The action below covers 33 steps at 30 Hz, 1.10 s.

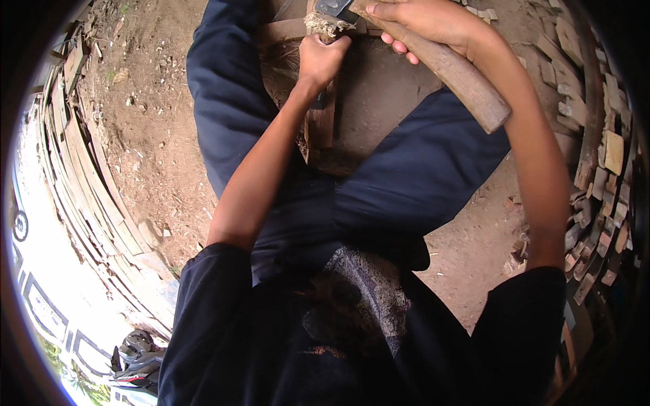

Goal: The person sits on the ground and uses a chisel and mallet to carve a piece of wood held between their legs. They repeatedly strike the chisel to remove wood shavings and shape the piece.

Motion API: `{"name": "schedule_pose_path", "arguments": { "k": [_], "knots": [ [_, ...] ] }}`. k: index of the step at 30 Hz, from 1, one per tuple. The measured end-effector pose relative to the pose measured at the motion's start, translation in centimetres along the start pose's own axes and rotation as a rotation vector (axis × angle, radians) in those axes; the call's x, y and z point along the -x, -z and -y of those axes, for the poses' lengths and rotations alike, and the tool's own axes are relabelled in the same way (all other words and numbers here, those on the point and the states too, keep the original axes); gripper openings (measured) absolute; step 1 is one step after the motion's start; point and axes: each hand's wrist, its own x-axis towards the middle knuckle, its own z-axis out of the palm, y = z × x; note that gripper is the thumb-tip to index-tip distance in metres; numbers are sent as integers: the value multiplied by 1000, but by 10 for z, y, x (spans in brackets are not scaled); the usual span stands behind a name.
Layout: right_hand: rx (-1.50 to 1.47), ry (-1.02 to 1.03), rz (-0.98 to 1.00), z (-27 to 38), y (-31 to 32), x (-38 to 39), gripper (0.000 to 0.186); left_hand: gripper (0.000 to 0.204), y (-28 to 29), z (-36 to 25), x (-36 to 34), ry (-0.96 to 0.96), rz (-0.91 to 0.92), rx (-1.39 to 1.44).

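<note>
My left hand (323, 59) is closed in a fist around an upright chisel with a wooden handle. Its frayed, splintered butt (329, 26) sticks out above my thumb, and a dark piece shows below the fist, against a wooden block (321, 125) between my legs. In my right hand (433, 26) is a hammer by its thick wooden handle (460, 80), which slants down to the right along my forearm. The hammer's dark metal head (334, 7) is at the frayed butt; the picture's top edge cuts it off, and I cannot tell whether they touch.
My legs in dark trousers (227, 88) spread on either side of the block. Bare dirt ground (145, 135) lies around. Long planks (88, 162) are stacked at left, many short wood offcuts (613, 152) at right. A motorcycle (139, 358) shows at lower left.
</note>
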Motion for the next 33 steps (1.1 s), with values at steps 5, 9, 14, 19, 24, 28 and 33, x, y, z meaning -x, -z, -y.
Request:
{"name": "schedule_pose_path", "arguments": {
  "k": [5,9,14,19,24,28,33],
  "knots": [
    [-159,49,-131,-22,-5,7,33,26,7,-20,0,150,24,81],
    [-242,-18,-184,-31,-1,13,28,27,-3,-8,3,58,42,40],
    [-238,7,-173,-29,7,28,26,27,-4,0,-1,40,39,19],
    [-290,108,-192,-2,11,46,24,31,5,2,-6,49,-7,71],
    [-292,161,-333,30,8,57,26,28,-8,5,-7,7,55,19],
    [-149,162,-301,15,-15,40,37,27,-9,4,-4,38,30,54],
    [54,147,-46,21,1,47,32,25,-1,9,-4,100,102,-18]
  ]
}}
